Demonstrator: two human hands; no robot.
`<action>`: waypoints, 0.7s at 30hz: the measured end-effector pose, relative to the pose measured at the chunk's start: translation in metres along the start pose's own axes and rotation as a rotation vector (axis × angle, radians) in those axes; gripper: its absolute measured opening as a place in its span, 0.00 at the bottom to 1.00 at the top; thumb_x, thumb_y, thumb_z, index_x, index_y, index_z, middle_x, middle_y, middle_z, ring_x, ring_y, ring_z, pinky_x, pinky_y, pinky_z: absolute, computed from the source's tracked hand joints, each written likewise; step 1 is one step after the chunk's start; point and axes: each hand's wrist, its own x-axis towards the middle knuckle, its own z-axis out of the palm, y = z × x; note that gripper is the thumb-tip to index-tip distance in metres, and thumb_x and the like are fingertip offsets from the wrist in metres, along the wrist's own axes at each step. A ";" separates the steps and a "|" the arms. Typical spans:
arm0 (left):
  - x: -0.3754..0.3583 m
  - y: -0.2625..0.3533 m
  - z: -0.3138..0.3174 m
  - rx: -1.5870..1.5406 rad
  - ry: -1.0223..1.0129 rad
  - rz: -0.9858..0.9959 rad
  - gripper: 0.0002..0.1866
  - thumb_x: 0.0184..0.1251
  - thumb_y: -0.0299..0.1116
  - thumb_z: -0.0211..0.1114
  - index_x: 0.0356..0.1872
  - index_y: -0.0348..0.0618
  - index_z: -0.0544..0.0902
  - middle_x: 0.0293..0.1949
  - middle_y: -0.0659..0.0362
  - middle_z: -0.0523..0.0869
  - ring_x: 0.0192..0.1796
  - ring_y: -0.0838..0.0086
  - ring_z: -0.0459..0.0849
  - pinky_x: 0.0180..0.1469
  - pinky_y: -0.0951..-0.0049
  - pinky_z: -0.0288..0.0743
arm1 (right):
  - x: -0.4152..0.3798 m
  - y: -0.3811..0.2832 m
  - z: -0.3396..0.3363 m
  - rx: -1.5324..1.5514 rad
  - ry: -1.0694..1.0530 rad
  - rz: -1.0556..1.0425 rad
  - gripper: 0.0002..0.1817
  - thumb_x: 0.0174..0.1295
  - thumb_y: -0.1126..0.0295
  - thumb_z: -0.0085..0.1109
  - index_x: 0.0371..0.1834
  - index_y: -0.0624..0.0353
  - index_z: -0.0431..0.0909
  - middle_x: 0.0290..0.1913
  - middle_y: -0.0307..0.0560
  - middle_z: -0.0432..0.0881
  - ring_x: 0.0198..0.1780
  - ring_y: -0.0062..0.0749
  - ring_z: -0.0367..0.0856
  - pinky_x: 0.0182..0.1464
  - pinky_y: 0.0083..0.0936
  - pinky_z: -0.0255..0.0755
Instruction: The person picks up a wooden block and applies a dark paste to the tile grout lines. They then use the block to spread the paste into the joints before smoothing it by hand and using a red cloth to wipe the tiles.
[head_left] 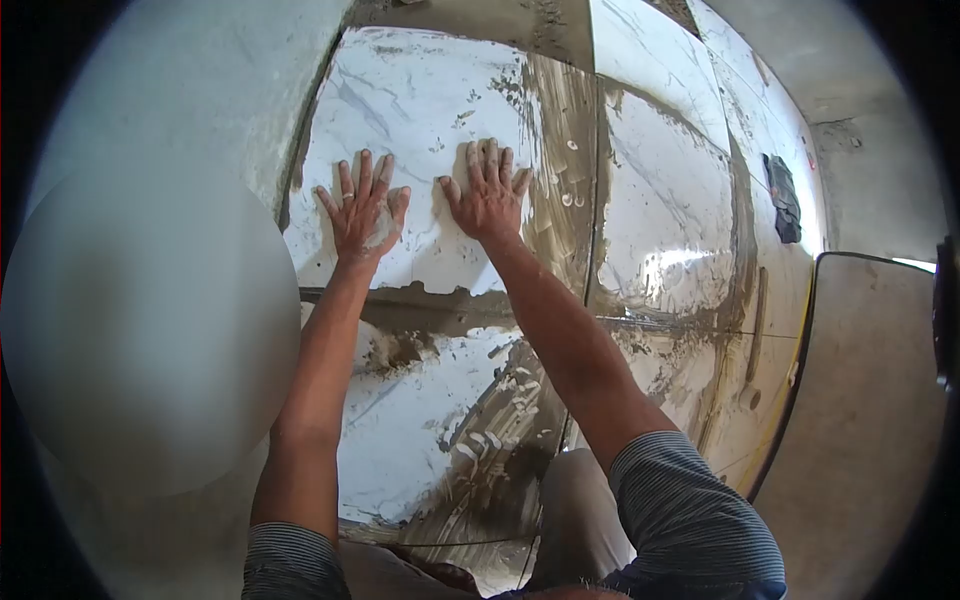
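Observation:
Both of my hands rest on a large white marble-patterned floor tile that has grey veins and specks of wet mortar. My left hand lies on its left half with the fingers spread and a pale smear near the thumb. To the right, my right hand presses palm down near the tile's right side, its fingers stretched out and dusty. Neither hand holds anything. A band of brown wet mortar covers the tile's right edge, and a dark mortar strip runs along its near edge.
More tiles smeared with mortar lie to the right and closer to my knees. A dark cloth and a long stick-like tool are on the far-right tiles. A concrete wall borders the left. A blurred round shape hides the lower left.

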 end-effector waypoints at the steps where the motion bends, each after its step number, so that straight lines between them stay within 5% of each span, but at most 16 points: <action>1: 0.001 -0.002 0.002 0.005 0.031 0.014 0.31 0.69 0.58 0.45 0.71 0.64 0.58 0.74 0.59 0.51 0.74 0.48 0.47 0.66 0.29 0.33 | -0.001 0.001 0.002 0.000 -0.008 -0.005 0.39 0.65 0.39 0.37 0.73 0.52 0.54 0.74 0.53 0.51 0.75 0.53 0.45 0.70 0.64 0.31; 13: 0.013 -0.006 0.004 0.045 0.054 0.014 0.30 0.69 0.57 0.45 0.71 0.64 0.60 0.74 0.59 0.54 0.74 0.49 0.49 0.67 0.30 0.37 | 0.001 0.000 0.000 0.019 -0.085 0.033 0.39 0.64 0.39 0.36 0.73 0.50 0.53 0.75 0.53 0.48 0.76 0.52 0.42 0.70 0.64 0.30; 21: 0.008 -0.009 0.022 0.073 0.080 0.040 0.31 0.68 0.62 0.44 0.70 0.69 0.60 0.74 0.61 0.55 0.75 0.51 0.48 0.68 0.31 0.34 | 0.000 0.005 0.014 0.066 0.066 0.018 0.39 0.63 0.37 0.37 0.73 0.49 0.55 0.75 0.52 0.50 0.76 0.51 0.42 0.70 0.63 0.28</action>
